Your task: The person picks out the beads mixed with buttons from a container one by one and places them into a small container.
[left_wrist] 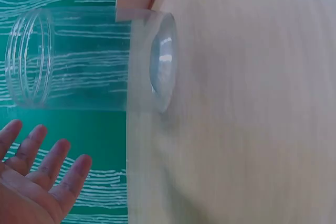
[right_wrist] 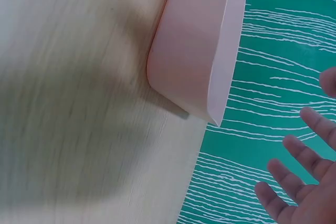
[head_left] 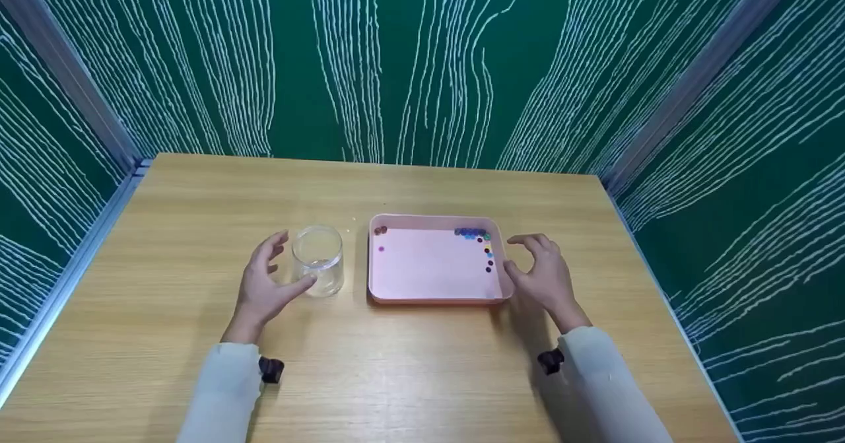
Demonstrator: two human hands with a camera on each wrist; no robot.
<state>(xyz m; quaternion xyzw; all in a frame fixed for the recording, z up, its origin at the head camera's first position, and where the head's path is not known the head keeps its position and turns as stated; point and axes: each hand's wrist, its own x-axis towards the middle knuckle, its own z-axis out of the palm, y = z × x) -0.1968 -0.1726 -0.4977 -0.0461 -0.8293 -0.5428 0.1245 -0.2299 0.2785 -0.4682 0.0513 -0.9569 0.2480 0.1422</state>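
A clear, see-through jar [head_left: 318, 265] stands upright on the wooden table, its mouth without a lid. Close at its left side is my left hand [head_left: 265, 284], fingers spread and loosely bent, holding nothing; in the left wrist view the fingers [left_wrist: 50, 174] are apart from the jar [left_wrist: 89, 59]. Right of the jar lies a shallow pink tray [head_left: 429, 291]. My right hand [head_left: 544, 274] is beside the tray's right wall, with thumb and fingers parted and nothing held. The right wrist view shows these fingers [right_wrist: 299, 150] off the tray's wall [right_wrist: 189, 40].
Inside the tray, small round blue beads [head_left: 472, 233] cluster in the far right corner, with several dark ones [head_left: 489, 269] down the right side. Brown beads [head_left: 381, 230] and one pink bead [head_left: 381, 249] are at the left. Green, white-lined walls [head_left: 436, 67] border the table [head_left: 409, 370].
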